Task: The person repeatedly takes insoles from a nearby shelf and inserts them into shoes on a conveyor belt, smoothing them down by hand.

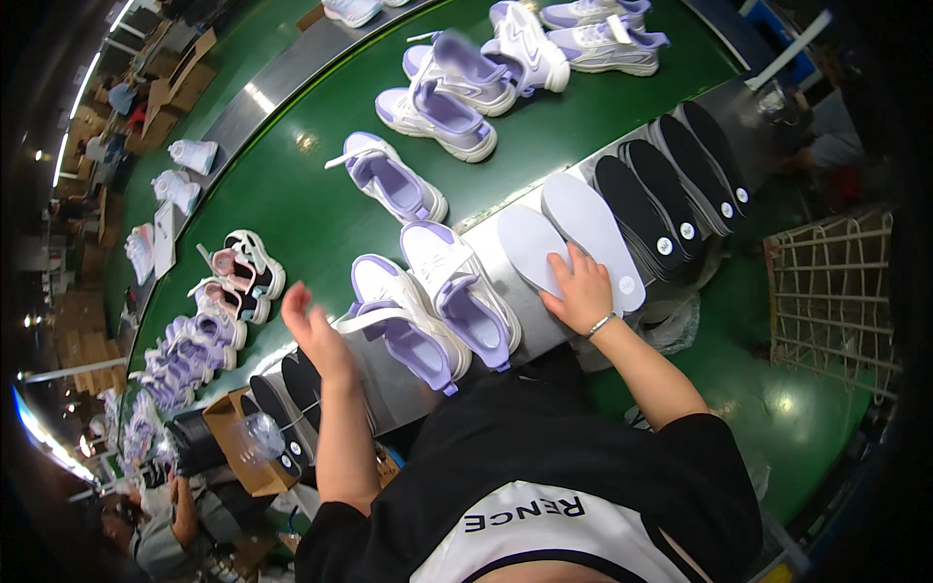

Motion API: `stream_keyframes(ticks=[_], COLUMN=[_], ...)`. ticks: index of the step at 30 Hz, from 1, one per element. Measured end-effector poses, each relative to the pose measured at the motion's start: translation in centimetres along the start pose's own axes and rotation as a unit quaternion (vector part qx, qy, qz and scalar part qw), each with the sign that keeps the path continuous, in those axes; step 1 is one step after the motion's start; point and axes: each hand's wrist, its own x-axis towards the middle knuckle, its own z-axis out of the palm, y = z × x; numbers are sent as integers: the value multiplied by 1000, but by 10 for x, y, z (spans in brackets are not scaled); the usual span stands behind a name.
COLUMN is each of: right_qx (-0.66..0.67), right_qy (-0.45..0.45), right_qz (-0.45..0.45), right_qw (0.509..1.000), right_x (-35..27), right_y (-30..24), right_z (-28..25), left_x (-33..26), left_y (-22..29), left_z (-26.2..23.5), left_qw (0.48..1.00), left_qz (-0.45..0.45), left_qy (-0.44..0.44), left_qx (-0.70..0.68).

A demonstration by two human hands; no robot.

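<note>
My right hand [583, 294] lies over a pair of pale lavender insoles, its fingers stretched and apart. They touch the left insole [528, 243], while the right insole [595, 228] lies beside it, partly under the hand. My left hand [319, 335] is raised above the metal ledge, fingers apart, with nothing seen in it. Just right of it stand two white and lavender sneakers, a left sneaker [389, 284] and a right sneaker [434, 246], toes pointing away from me. Their tongues are pulled up and their purple linings show.
Several black insoles [641, 209] lie in rows on the metal ledge at right. More lavender sneakers [437, 117] stand on the green conveyor [292, 185]. At left are black and pink shoes [243, 267], an open carton [233, 447] and a co-worker [175, 534]. A wire rack [831, 296] stands at right.
</note>
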Motion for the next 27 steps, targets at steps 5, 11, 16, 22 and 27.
stream_keyframes(ticks=[5,11,16,22,27], right_qx=[41,75,115,112,109], right_qy=[3,-4,0,-6,-3], right_qz=[5,7,6,13,11], right_qw=[999,997,993,994,994], right_x=[0,4,7,1,-1], right_y=[7,15,27,24,15], right_z=[1,-4,-7,-6,-3], left_x=[67,131,130,139,142], left_y=[32,-47,-71,-43,-38], left_z=[58,135,199,274,282], left_qw=[943,839,900,900,897], left_qz=[-255,-447,-369,-349,-336], left_qy=[-213,-294,-206,-251,-285], left_qx=[-15,104,105,68,-11])
